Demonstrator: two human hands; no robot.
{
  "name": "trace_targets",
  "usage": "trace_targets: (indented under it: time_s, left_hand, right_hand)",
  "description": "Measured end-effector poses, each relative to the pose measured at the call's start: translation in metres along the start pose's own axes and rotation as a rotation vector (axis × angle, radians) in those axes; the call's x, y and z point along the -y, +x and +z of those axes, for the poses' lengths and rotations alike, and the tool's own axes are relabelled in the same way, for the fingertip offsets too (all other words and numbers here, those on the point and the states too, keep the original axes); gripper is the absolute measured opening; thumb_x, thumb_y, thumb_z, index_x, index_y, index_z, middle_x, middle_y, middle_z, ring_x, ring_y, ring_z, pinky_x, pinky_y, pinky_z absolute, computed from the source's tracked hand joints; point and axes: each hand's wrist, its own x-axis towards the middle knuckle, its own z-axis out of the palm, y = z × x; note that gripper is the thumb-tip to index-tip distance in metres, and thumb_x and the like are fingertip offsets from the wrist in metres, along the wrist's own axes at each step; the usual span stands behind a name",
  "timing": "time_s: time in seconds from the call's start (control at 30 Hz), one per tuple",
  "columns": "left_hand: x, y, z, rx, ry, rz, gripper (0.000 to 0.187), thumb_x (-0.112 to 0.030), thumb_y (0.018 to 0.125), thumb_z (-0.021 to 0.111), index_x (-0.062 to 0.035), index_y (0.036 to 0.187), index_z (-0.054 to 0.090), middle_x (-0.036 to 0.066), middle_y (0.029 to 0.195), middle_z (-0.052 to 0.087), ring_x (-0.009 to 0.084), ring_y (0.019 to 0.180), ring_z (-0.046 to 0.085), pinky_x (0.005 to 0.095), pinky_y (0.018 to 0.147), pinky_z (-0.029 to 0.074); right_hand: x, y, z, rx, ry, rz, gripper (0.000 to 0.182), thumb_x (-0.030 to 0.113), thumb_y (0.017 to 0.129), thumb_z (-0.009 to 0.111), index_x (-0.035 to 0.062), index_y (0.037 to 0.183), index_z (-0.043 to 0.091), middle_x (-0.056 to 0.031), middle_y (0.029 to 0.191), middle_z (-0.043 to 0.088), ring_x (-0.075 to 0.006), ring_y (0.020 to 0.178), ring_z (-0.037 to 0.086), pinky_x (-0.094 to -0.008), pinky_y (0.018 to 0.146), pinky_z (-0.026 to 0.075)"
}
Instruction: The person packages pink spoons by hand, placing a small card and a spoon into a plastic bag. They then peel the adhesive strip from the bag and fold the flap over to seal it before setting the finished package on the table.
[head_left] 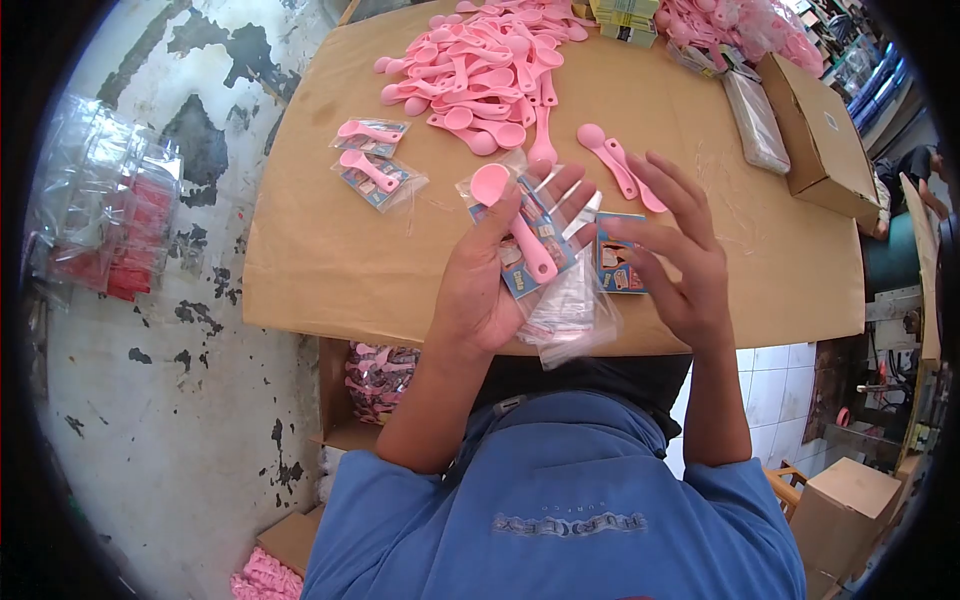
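My left hand point(478, 285) holds a pink measuring spoon point(527, 240) over a blue printed card point(518, 282), with clear plastic film around them. The thumb presses on the spoon's handle. My right hand point(690, 265) is raised to the right, its fingers spread and curved, with nothing seen in them. Its fingertips hover by a small stack of blue cards point(608, 275) on the table. Below my left hand lies a pile of clear plastic bags point(565, 325), partly covered by that hand. Two loose pink spoons point(605, 165) lie beyond my right hand.
A large heap of pink spoons point(480, 75) covers the far part of the brown table point(300, 270). Two bagged spoons with cards point(375, 180) lie at left. An open cardboard box point(820, 135) and a clear packet point(757, 120) stand at right. More plastic bags point(110, 200) hang far left.
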Motion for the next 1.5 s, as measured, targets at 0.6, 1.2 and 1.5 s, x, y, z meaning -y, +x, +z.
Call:
trace_targets:
  time_s: [0.6,1.2,1.5]
  left_hand:
    - [0.009,-0.010,0.003,0.054,0.702,0.157,0.045,-0.010,0.105,0.064,0.0042,0.147,0.054,0.012,0.122,0.071,0.0106,0.105,0.068,0.0259,0.089,0.056]
    - [0.021,-0.031,0.015,-0.068,1.466,0.424,0.065,-0.007,0.097,0.071,-0.0054,0.158,0.048,-0.010,0.066,0.030,0.0027,0.058,0.029,0.0243,0.053,0.023]
    - [0.022,-0.031,0.016,-0.025,1.218,0.208,0.055,-0.008,0.102,0.067,0.0006,0.154,0.049,0.005,0.086,0.069,0.0045,0.075,0.059,0.0223,0.066,0.047]
  right_hand:
    - [0.027,0.007,0.022,-0.061,0.695,0.625,0.047,0.005,0.094,0.077,0.0014,0.136,0.056,-0.0020,0.084,0.068,-0.0064,0.077,0.062,-0.0255,0.068,0.047]
    - [0.010,0.037,0.033,-0.336,-0.384,-0.182,0.030,-0.001,0.076,0.080,0.0048,0.105,0.074,-0.0074,0.109,0.071,-0.0304,0.098,0.065,-0.0409,0.085,0.055]
    - [-0.011,0.032,0.015,-0.494,0.088,0.175,0.019,-0.005,0.084,0.070,0.0008,0.102,0.069,-0.0129,0.109,0.071,-0.0286,0.103,0.070,-0.0394,0.087,0.056]
